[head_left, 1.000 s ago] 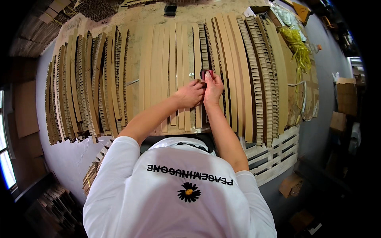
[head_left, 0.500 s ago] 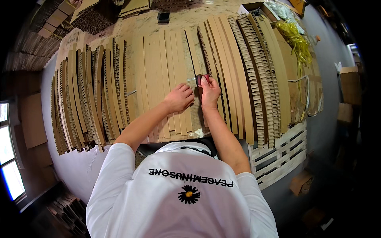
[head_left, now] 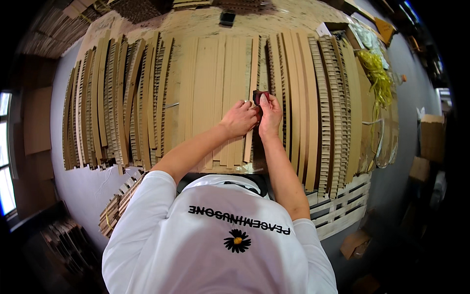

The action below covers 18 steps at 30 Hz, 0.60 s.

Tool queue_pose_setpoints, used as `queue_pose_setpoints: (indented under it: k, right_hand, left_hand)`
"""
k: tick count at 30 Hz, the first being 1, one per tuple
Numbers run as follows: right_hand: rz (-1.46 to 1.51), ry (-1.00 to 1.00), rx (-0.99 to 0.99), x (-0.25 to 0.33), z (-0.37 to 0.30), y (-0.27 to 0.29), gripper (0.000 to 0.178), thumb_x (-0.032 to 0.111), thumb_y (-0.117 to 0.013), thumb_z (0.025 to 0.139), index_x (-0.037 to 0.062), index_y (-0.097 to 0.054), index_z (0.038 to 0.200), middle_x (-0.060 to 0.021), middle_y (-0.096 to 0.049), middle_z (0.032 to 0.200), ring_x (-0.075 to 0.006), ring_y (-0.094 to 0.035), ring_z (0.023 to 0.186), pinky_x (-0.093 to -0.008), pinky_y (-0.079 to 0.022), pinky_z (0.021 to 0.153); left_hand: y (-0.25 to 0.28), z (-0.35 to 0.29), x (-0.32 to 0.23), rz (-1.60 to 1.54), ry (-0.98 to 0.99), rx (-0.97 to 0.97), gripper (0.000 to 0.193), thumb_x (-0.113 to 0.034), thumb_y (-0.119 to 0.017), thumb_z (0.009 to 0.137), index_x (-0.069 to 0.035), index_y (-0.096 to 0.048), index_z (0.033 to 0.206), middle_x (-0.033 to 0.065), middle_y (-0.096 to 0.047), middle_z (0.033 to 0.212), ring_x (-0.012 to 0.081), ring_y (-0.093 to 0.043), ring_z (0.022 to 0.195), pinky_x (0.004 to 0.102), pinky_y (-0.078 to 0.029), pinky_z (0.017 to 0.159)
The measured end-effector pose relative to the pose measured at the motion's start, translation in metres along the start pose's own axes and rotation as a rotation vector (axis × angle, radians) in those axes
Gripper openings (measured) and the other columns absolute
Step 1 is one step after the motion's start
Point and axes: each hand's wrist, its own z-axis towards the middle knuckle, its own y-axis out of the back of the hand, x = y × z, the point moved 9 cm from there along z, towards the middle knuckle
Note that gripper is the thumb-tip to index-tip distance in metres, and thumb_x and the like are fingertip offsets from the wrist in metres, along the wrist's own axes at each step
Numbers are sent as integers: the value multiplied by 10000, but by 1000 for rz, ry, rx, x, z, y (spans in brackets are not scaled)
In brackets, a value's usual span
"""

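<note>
Over the middle of the table, my right hand is closed on a small dark red and black block-shaped tool; its exact kind is unclear. My left hand touches or nearly touches it, fingers curled together, and what they may pinch is hidden. Beneath the fingers runs a narrow cardboard strip, its lower end showing below my left hand. Flat cardboard strips lie side by side to its left. Honeycomb cardboard strips stand on edge to the right of my hands.
More honeycomb strips stand in a row on the left. A small black box sits at the table's far side. Yellow plastic strapping lies bundled at the right, above a white slatted pallet. Cardboard boxes stand beyond.
The view has shifted, moving the table's contents rightward in the picture. My left hand has come closer to my right, which still grips the dark red tool. The narrow strip now lies under my left fingers.
</note>
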Motion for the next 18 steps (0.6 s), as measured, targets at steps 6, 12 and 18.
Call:
queue_pose_setpoints:
  k: [6,12,18]
  right_hand:
    - [37,-65,-44,-11,14,-1,191,192,-707,983,33,-640,1066,-23,-682,972,-113,-618,865,-257,-501,791]
    - [-28,-45,-44,-5,16,-2,204,213,-724,972,43,-643,1049,-23,-670,979,-116,-604,880,-273,-500,827]
    - [-119,-1,-11,-3,28,-1,187,203,-710,983,47,-638,1055,-25,-671,1019,-127,-616,934,-306,-510,876]
  left_hand:
    - [-3,-25,-4,-102,-24,-145,368,-285,-661,891,-89,-672,1204,55,-615,1327,339,-423,1403,538,-298,1191]
    - [-28,3,-29,-15,-89,158,385,-252,-578,883,-70,-713,1194,159,-649,1290,376,-384,1445,593,-165,1250]
    - [-37,9,-40,24,-72,220,395,-243,-527,905,-55,-694,1211,154,-636,1345,349,-435,1406,552,-175,1249]
